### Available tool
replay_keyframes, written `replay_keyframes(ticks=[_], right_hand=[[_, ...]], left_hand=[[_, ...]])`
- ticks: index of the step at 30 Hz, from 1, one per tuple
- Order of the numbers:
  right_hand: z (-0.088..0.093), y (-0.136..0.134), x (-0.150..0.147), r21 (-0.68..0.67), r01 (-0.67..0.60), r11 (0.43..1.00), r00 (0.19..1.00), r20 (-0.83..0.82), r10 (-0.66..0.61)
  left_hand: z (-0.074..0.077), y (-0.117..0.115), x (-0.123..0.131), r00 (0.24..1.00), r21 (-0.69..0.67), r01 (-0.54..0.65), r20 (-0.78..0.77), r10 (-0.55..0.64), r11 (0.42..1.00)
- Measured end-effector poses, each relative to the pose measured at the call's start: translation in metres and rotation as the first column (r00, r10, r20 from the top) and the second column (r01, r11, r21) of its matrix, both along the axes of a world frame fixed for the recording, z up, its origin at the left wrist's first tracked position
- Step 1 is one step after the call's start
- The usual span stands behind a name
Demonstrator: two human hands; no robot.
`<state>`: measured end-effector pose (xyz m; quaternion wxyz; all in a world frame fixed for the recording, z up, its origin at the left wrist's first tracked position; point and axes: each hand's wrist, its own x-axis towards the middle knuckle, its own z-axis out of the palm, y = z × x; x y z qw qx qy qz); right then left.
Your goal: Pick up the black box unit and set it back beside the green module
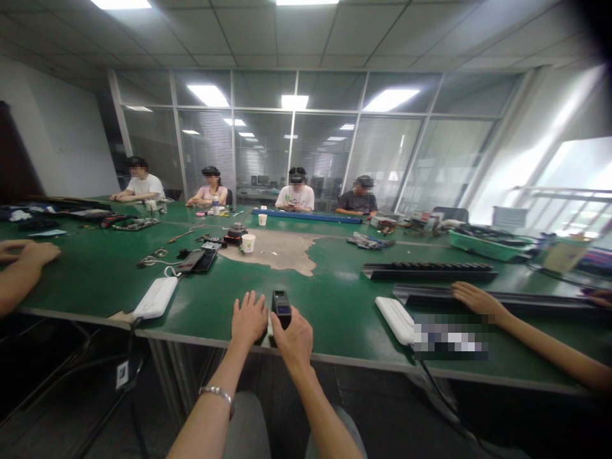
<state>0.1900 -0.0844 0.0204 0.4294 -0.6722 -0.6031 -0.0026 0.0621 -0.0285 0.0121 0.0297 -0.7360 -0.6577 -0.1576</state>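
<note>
My left hand [249,317] lies flat on the green table [335,299] near its front edge, fingers stretched out and holding nothing. Right beside it, my right hand [294,336] is closed around a small black device [281,305] with a bluish face, which stands up out of my grip. A metal bracelet is on my left wrist. The two hands almost touch.
White power strips lie at the left [155,298] and right [394,319]. A paper cup [248,243], phones [198,260] and long black trays [430,271] sit further out. Other people's hands rest at the left [29,254] and right [473,298]; several people sit at the far side.
</note>
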Motion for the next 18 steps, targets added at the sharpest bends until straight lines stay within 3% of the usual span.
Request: replay_keyframes(ticks=[10,18], right_hand=[[0.009,0.003,0.002,0.015,-0.038,0.999,0.997,-0.068,0.039],[0.055,0.010,0.019,0.186,-0.056,0.981,0.987,-0.141,0.083]], left_hand=[[0.001,-0.001,0.001,1.000,-0.005,0.001,-0.009,-0.001,1.000],[-0.004,0.001,0.001,1.000,0.030,-0.007,-0.013,0.007,1.000]])
